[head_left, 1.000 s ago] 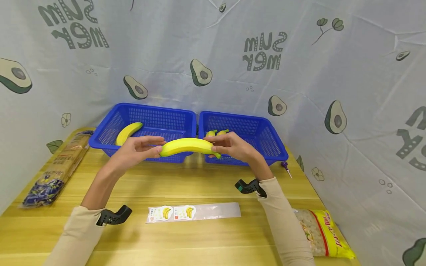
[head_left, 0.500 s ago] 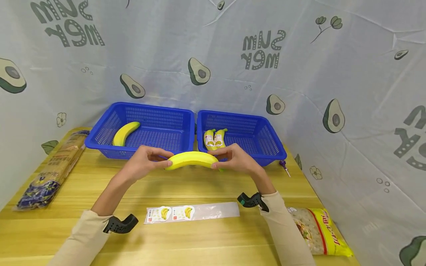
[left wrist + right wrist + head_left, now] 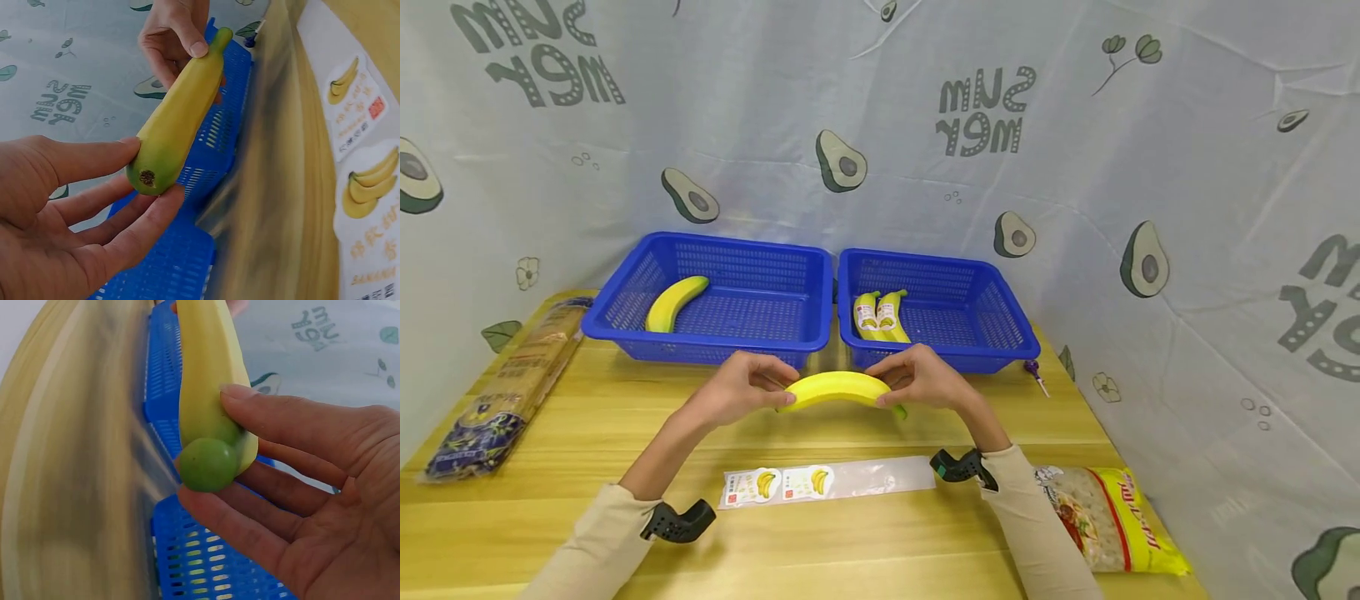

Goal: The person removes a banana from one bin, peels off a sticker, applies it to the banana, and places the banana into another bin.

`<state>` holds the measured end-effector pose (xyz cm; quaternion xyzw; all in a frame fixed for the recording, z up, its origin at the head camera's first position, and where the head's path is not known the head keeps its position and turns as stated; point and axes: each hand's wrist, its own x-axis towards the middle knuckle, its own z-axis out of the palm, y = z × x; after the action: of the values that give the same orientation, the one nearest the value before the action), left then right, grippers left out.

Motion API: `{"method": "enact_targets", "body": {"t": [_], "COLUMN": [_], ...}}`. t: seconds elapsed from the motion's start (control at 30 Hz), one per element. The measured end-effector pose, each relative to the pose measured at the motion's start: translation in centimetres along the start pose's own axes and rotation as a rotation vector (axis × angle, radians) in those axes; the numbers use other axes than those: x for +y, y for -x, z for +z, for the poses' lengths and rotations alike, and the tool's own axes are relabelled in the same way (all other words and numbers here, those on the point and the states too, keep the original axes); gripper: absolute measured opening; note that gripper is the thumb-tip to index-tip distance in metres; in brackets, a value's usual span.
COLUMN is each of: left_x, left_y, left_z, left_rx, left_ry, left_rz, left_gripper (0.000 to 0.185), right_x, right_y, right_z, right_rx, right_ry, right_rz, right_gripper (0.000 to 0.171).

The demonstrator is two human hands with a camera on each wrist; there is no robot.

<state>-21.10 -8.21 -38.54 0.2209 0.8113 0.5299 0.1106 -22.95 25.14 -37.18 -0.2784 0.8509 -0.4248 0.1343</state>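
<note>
- The left hand (image 3: 741,392) pinches the blossom end of the banana (image 3: 838,388), and the right hand (image 3: 921,382) pinches its green stem end.
- The fruit hangs between both grips, above the sticker strip (image 3: 827,481).
- It is probably best to keep it level; light finger pressure avoids bruises.

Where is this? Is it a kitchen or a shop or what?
Probably neither: it looks like a small staged work table. An avocado-print cloth backdrop hangs around a wooden table. Two blue baskets hold bananas, and a strip of banana stickers lies near the hands.
</note>
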Motion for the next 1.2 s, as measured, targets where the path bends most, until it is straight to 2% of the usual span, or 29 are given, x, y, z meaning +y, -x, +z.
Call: {"method": "enact_targets", "body": {"t": [0.17,0.3,0.6,0.83,1.2], "left_x": [-0.7,-1.2,-2.6,-3.2,-3.7], "left_y": [-0.1,-0.2,-0.6,-0.9,-1.2], "left_z": [0.6,1.0,1.9,2.8,4.0], "left_rx": [-0.037,-0.046,0.017,0.071,0.144], "left_ry": [-0.029,-0.054,-0.088,-0.127,-0.168], "left_rz": [-0.03,-0.06,-0.072,-0.043,-0.017], "left_gripper": [0.036,0.033,0.028,0.026,0.021], "right_x": [1.0,1.7,2.4,3.0,3.2], "right_y": [-0.2,-0.4,-1.0,-1.1,-1.2], "right_z": [0.6,1.1,1.6,1.7,1.7], "right_rx": [-0.006,-0.029,-0.043,-0.035,-0.018], "right_ry": [0.017,0.032,0.105,0.175,0.206], "right_rz": [0.032,0.054,0.054,0.041,0.044], "right_gripper": [0.04,0.04,0.039,0.04,0.039]}}
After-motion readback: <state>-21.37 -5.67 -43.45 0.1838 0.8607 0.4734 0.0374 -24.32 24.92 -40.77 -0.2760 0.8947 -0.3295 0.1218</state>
